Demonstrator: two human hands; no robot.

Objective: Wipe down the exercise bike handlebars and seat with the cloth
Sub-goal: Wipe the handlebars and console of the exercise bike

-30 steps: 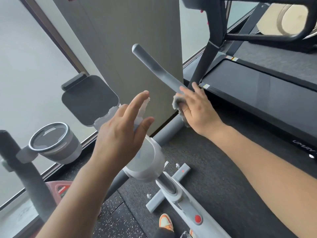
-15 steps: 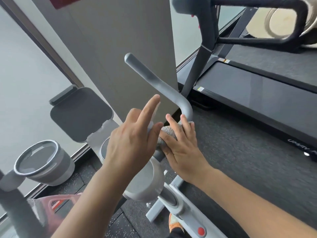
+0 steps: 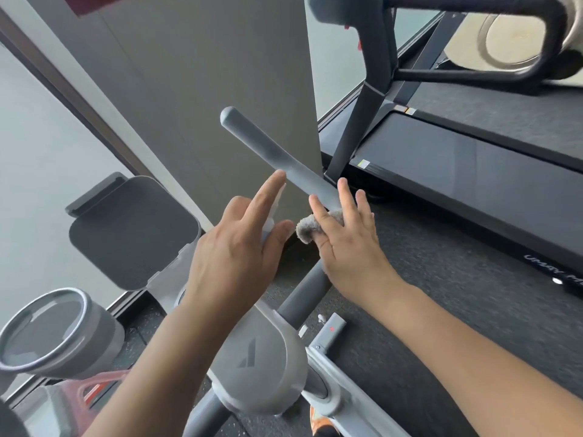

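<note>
The grey handlebar arm of the exercise bike slants up and to the left in the middle of the view. My right hand presses a small grey cloth against the lower end of that arm, with the fingers spread over the bar. Just left of it, my left hand is closed on a small pale object, apparently a spray bottle, with the index finger raised. Most of that object is hidden by the hand. The bike's seat is out of view.
The bike's pale console housing sits below my hands, with a dark tablet holder and a round cup holder to the left. A black treadmill fills the right side. A grey wall panel stands behind the handlebar.
My right hand slid the cloth down the bar to the bend, then back up a little to the straight part. My left hand stayed close beside it.
</note>
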